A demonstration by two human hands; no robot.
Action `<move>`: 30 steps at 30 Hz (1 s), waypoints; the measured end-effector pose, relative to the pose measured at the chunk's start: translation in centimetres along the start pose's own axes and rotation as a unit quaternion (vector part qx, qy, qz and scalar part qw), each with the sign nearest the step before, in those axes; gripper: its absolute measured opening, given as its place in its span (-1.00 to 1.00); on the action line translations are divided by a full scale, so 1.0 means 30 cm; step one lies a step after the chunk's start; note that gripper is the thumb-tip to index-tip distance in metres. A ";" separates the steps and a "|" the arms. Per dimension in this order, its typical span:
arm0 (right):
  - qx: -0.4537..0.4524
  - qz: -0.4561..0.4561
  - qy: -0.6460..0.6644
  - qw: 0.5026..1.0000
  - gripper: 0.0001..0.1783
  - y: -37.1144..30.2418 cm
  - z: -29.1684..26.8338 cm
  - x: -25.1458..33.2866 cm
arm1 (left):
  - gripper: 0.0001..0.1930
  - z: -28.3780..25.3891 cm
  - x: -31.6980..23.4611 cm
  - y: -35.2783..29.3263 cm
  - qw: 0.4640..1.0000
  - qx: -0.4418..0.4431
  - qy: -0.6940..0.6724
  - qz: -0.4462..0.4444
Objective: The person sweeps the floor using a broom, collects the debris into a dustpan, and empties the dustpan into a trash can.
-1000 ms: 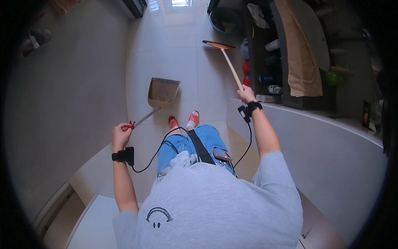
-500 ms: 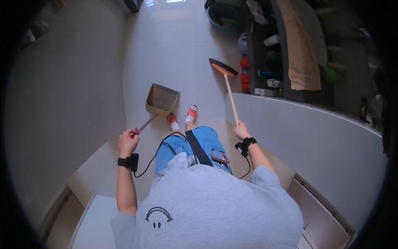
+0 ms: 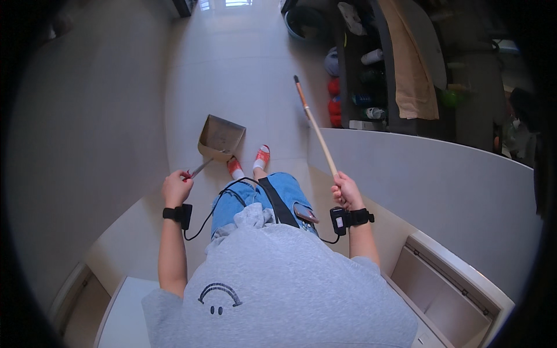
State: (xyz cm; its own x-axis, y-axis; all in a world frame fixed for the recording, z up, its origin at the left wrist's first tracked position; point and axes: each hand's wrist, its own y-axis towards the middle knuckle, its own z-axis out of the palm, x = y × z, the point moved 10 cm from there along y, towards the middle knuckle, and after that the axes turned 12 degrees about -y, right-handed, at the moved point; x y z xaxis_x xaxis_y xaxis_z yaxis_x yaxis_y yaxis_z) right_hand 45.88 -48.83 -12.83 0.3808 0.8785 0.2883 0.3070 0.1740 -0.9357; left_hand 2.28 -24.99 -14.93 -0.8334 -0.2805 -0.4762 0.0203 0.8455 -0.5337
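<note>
My left hand [image 3: 177, 188] is closed round the end of the handle of a long-handled dustpan [image 3: 223, 135]. The pan is brownish and boxy, and its open side faces away from me on the floor, just ahead of my feet. My right hand [image 3: 346, 189] grips the pale wooden stick of a broom [image 3: 320, 139]. The broom's orange and black head now shows edge-on, as a narrow strip beyond the pan and to its right. I cannot tell whether its bristles touch the floor.
A grey wall [image 3: 98, 116] rises on the left and a low partition [image 3: 418, 168] curves along the right. Beyond it stand dark shelves with bottles, red balls [image 3: 335, 104] and a hanging tan cloth [image 3: 409, 69]. A round dark tub [image 3: 304, 24] sits at the far right of the tiled floor.
The broom has turned about its stick, so its head went from broadside to edge-on. My right hand has rolled over and moved slightly nearer to me. The dustpan stays by my feet.
</note>
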 end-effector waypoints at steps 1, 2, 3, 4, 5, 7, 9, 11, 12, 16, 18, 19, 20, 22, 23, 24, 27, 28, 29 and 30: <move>0.003 -0.002 -0.005 1.000 -0.82 0.016 0.001 0.000 | -0.80 0.005 0.002 -0.001 1.000 0.000 0.004 0.007; -0.023 -0.002 -0.022 0.999 -0.85 0.055 -0.028 0.000 | -0.80 0.005 0.003 -0.004 1.000 0.000 0.007 0.013; -0.049 -0.002 -0.037 0.998 -0.88 0.096 -0.059 0.004 | -0.80 0.002 0.002 -0.003 1.000 -0.004 0.006 0.011; -0.028 0.001 -0.059 0.998 -0.93 0.129 -0.051 0.024 | -0.80 0.000 0.001 -0.006 1.000 -0.002 0.008 0.005; -0.035 0.002 -0.061 0.998 -0.94 0.156 -0.053 0.041 | -0.80 0.000 0.004 -0.010 1.000 0.000 0.009 -0.001; -0.039 0.047 0.005 0.998 -0.94 0.231 -0.062 0.058 | -0.80 0.005 0.007 -0.010 1.000 -0.004 0.001 -0.002; -0.041 0.084 0.050 0.994 -0.91 0.390 -0.093 0.036 | -0.80 0.015 0.009 -0.007 1.000 -0.002 -0.006 0.005; -0.023 0.079 0.048 0.995 -0.93 0.462 -0.027 0.054 | -0.81 0.015 0.015 -0.005 1.000 -0.014 0.004 0.009; -0.007 0.075 0.050 0.996 -0.94 0.494 0.020 0.054 | -0.81 0.013 0.023 -0.008 1.000 -0.017 0.003 0.005; -0.014 -0.016 -0.279 0.960 -0.88 0.718 0.111 -0.036 | -0.81 0.018 -0.023 -0.002 1.000 -0.007 0.003 0.018; 0.000 0.024 -0.242 0.970 -0.93 0.536 0.249 -0.031 | -0.82 0.019 0.002 -0.007 1.000 -0.007 -0.002 0.007; 0.021 -0.010 -0.249 0.968 -0.81 0.492 0.293 -0.026 | -0.82 0.024 -0.001 -0.003 1.000 -0.010 -0.005 0.015; 0.041 -0.008 -0.249 0.968 -0.82 0.450 0.328 -0.032 | -0.82 0.026 -0.006 -0.001 1.000 -0.013 -0.008 0.023; 0.087 0.008 -0.259 0.962 -0.91 0.295 0.409 -0.025 | -0.82 0.027 -0.012 -0.002 1.000 -0.003 -0.003 0.024; 0.113 0.021 -0.268 0.956 -0.91 0.226 0.447 -0.026 | -0.82 0.030 -0.016 0.004 1.000 0.006 0.002 0.025; 0.125 0.027 -0.243 0.962 -0.89 0.165 0.480 -0.022 | -0.82 0.032 -0.015 0.007 1.000 0.007 0.001 0.027; 0.162 0.064 -0.125 0.977 -0.89 0.087 0.522 -0.007 | -0.81 0.042 -0.002 0.010 1.000 0.013 -0.004 0.023; 0.188 0.078 -0.089 0.975 -0.86 0.075 0.521 0.017 | -0.80 0.047 -0.003 0.007 1.000 0.016 -0.010 0.023; 0.189 0.078 -0.056 0.977 -0.84 0.088 0.499 0.053 | -0.79 0.051 -0.002 0.004 0.999 0.020 -0.017 0.022; 0.222 0.085 -0.008 0.971 -0.82 0.075 0.484 0.095 | -0.79 0.053 0.011 -0.001 1.000 0.018 -0.019 0.016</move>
State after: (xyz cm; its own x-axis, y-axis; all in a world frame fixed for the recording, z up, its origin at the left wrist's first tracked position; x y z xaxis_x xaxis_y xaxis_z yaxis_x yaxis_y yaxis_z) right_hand 34.99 -39.46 -17.08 0.3778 0.9178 0.1221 -0.1671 0.1973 -0.9660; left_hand 2.88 -25.84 -16.18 -0.8105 -0.2706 -0.5195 0.0680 0.8375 -0.5423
